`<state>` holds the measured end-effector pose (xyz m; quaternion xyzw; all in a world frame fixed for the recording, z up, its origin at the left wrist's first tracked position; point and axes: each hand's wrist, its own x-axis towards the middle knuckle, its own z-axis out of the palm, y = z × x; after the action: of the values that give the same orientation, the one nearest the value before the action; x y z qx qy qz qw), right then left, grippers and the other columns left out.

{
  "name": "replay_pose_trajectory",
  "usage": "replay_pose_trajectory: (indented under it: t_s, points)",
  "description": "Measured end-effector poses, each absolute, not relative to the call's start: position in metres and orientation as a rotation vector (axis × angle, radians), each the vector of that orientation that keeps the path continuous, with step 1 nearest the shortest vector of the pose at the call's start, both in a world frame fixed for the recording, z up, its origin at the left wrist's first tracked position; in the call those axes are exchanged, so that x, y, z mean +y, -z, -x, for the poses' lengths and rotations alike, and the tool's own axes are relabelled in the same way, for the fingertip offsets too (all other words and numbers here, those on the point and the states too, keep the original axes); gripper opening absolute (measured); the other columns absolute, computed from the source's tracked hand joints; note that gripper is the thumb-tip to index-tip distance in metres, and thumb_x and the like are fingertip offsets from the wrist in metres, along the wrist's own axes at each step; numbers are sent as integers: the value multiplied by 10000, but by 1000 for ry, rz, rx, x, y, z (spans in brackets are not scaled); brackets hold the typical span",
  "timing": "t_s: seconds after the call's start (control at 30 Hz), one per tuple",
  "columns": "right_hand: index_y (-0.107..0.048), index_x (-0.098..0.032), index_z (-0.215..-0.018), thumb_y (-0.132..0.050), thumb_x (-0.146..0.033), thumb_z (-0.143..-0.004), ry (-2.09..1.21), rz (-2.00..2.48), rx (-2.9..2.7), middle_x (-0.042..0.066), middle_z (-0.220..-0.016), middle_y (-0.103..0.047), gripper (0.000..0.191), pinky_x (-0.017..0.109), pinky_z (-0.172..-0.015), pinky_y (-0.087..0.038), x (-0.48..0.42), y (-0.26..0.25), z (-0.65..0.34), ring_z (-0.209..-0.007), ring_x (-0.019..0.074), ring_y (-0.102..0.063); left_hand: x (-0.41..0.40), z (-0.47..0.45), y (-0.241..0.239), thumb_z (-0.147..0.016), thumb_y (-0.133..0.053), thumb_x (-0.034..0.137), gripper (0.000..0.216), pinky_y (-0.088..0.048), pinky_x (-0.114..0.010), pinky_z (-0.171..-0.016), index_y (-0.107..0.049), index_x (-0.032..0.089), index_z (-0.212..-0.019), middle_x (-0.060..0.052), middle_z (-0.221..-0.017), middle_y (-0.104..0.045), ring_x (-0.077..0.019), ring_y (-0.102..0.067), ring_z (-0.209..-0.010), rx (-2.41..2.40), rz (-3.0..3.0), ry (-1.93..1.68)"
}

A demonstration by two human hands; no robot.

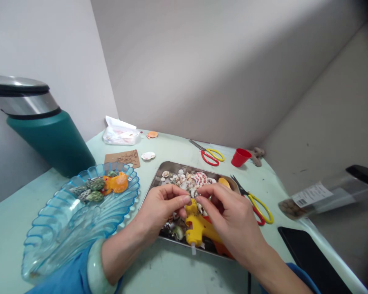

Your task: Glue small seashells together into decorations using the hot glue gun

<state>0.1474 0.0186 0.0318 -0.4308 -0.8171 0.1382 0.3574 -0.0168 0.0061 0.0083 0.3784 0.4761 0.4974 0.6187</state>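
My left hand [162, 206] and my right hand [230, 214] meet over a metal tray [159, 173] filled with several small seashells [190, 179]. The fingertips of both hands are pinched together around a small thing I cannot make out, just above a yellow glue gun [198, 226] that lies in the tray with its nozzle toward me. A blue shell-shaped glass dish [64, 228] to the left holds green and orange shells [106, 187].
Yellow-and-red scissors [259, 206] lie right of the tray, another pair [211, 156] behind it near a red cup [241, 157]. A teal flask [43, 126] stands far left. A plastic bag [121, 134], a brown card [124, 158], a black phone [313, 261] and a clear tube [319, 198] lie about.
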Motion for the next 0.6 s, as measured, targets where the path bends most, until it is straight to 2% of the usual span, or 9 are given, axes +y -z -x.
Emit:
replay_pose_trajectory:
  t_s: [0.3, 0.4, 0.6]
  points:
    - [-625, -209, -821, -556, -196, -865, -333, 1138, -2094, 6, -761, -659, 82, 281, -642, -432, 16, -29, -145, -694, 165, -608, 6, 18, -6, -683, -742, 286, 184, -354, -200, -509, -647, 135, -729, 12, -474, -608, -87, -505, -456, 1092, -870, -1130]
    - [-625, -211, -921, -549, -213, -878, -380, 1124, -2077, 9, -797, -657, 87, 282, -659, -442, 19, -29, -148, -708, 164, -608, 7, 18, -4, -675, -751, 301, 208, -346, -201, -507, -654, 133, -747, 11, -460, -605, -88, -500, -447, 1105, -828, -1150]
    - [-578, -226, -1080, -609, -206, -843, -422, 1112, -2092, 6, -925, -628, 240, 271, -617, -437, 24, -33, -156, -624, 126, -551, 8, 21, -4, -718, -724, 308, 199, -355, -189, -530, -649, 130, -765, 4, -544, -628, -66, -499, -462, 1011, -759, -1169]
